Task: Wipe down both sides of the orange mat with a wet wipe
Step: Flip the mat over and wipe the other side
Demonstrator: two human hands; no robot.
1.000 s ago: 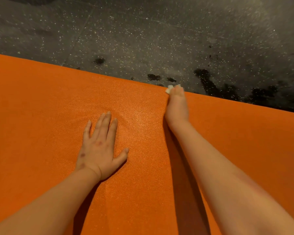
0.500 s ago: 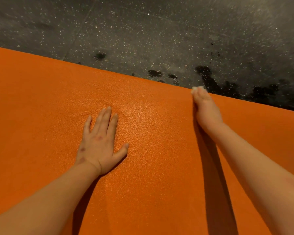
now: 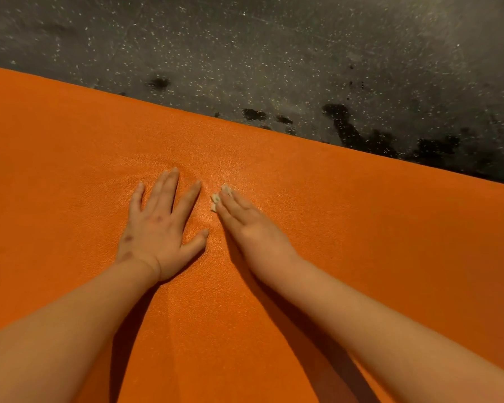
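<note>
The orange mat (image 3: 376, 228) lies flat on the floor and fills the lower part of the view. My left hand (image 3: 157, 225) rests palm down on it with fingers spread. Just to its right, my right hand (image 3: 250, 228) lies flat with straight fingers and presses a small white wet wipe (image 3: 216, 199) onto the mat. Only scraps of the wipe show at the fingertips; most of it is hidden under the hand.
Dark speckled floor (image 3: 274, 53) runs beyond the mat's far edge (image 3: 303, 138). Several dark wet patches (image 3: 346, 117) lie on the floor close to that edge, toward the right.
My right hand has drawn the wipe back from the mat's far edge toward me and leftward, ending beside my left hand. The left hand has stayed in place.
</note>
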